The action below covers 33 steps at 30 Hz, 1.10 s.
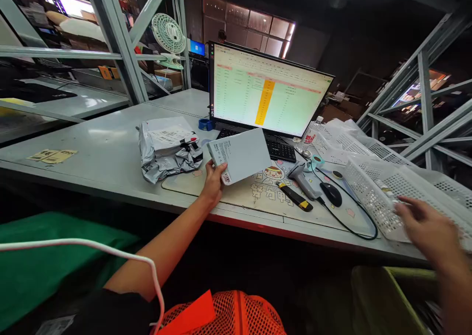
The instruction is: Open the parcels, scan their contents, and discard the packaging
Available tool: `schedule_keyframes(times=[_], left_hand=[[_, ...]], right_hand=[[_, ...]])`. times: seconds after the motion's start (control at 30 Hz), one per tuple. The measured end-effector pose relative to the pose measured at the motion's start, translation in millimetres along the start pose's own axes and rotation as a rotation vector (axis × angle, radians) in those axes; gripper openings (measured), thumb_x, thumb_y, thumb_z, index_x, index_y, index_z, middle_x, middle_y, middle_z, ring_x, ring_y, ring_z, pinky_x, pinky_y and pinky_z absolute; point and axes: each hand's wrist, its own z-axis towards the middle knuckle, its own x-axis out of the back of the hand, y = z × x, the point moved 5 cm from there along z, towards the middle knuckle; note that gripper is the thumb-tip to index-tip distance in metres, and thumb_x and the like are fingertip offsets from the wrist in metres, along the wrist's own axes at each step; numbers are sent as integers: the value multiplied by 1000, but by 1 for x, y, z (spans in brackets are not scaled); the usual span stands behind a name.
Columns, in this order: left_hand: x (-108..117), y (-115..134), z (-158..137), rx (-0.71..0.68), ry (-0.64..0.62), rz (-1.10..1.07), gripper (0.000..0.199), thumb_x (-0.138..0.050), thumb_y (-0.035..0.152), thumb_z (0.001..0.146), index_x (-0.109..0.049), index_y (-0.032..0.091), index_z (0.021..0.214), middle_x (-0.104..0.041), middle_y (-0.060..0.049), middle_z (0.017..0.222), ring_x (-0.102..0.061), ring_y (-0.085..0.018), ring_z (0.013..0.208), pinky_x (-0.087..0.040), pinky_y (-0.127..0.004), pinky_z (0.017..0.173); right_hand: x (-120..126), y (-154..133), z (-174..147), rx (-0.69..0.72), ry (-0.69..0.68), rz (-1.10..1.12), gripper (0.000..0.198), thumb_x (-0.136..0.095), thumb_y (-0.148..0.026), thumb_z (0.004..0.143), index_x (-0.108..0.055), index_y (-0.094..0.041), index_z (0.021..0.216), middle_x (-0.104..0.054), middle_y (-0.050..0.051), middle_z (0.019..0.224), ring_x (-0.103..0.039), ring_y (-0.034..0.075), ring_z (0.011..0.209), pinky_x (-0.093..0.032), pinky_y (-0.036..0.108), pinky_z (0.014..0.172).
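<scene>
My left hand grips the lower left corner of a flat white box with small print and a barcode label on its face. The box is tilted above the desk mat, in front of the keyboard. To its left lies a crumpled silver-grey mailing bag with a printed label. My right hand is blurred over the near edge of a white perforated plastic basket; its fingers look apart, with nothing visible in them. Close to its fingertips, a small white item shows in the basket.
A monitor and keyboard stand behind the box. On the mat lie a utility knife, a barcode scanner and a mouse. Blue tape sits by the monitor. A green-yellow bin is below right.
</scene>
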Motion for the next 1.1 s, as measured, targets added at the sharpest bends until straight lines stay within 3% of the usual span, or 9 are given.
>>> schedule_keyframes(times=[0.03, 0.17, 0.3, 0.4, 0.5, 0.63, 0.77, 0.97, 1.1], left_hand=[[-3, -5, 0, 13, 19, 0, 58, -77, 44, 78, -43, 28, 122, -64, -6, 140, -68, -25, 121, -63, -34, 88], [-14, -24, -4, 45, 46, 32, 60, -75, 43, 79, -37, 28, 123, -64, -8, 139, -67, -25, 124, -61, -36, 94], [-15, -32, -10, -48, 30, 126, 72, -87, 34, 68, -38, 25, 119, -63, -11, 133, -63, -26, 128, -52, -40, 110], [-15, -35, -12, -79, 17, 171, 72, -90, 33, 67, -39, 25, 116, -62, -12, 133, -61, -28, 131, -49, -44, 114], [-16, -34, -9, -102, 12, 192, 72, -90, 33, 68, -39, 25, 117, -62, -13, 134, -59, -30, 135, -49, -46, 115], [-25, -33, -4, -97, -3, 235, 72, -91, 34, 70, -39, 25, 118, -62, -15, 135, -59, -32, 136, -51, -46, 113], [-38, -34, -3, -104, -26, 220, 72, -90, 34, 69, -39, 24, 118, -62, -16, 135, -62, -32, 133, -51, -47, 113], [-27, -28, -3, -47, -2, 236, 72, -92, 30, 67, -43, 23, 119, -62, -19, 140, -64, -33, 133, -53, -50, 114], [9, 1, 2, -93, 26, 320, 71, -94, 32, 64, -46, 23, 116, -66, -18, 135, -67, -34, 131, -54, -51, 114]], right_hand=[[-21, -13, 16, -57, 17, -37, 56, -49, -62, 102, -73, -25, 136, -77, 24, 114, -75, 35, 107, -56, 48, 96], [-138, -87, 61, -41, -322, -209, 64, -60, -45, 100, -59, -5, 149, -68, 25, 142, -65, 36, 131, -49, 43, 110], [-203, -129, 70, -67, -391, -268, 54, -63, -41, 98, -67, -4, 137, -73, 27, 128, -71, 38, 119, -54, 42, 99], [-207, -137, 71, -81, -367, -279, 46, -59, -33, 97, -69, -5, 133, -73, 28, 126, -72, 37, 115, -54, 41, 95], [-182, -142, 70, -51, -400, -207, 43, -59, -41, 98, -75, -7, 120, -77, 23, 108, -75, 33, 97, -56, 38, 82], [-136, -168, 49, 155, -680, 158, 41, -66, -53, 92, -77, -18, 111, -72, 6, 80, -65, 19, 64, -49, 28, 60], [-110, -200, 23, 351, -850, 326, 36, -72, -51, 87, -79, -22, 108, -73, 3, 84, -63, 18, 66, -48, 27, 57], [-141, -197, 40, 409, -649, 248, 31, -69, -48, 91, -79, -22, 104, -78, 4, 99, -70, 27, 93, -53, 33, 83], [-179, -159, 75, 186, -422, 27, 43, -64, -47, 97, -73, -15, 125, -78, 14, 113, -71, 32, 106, -51, 36, 89]])
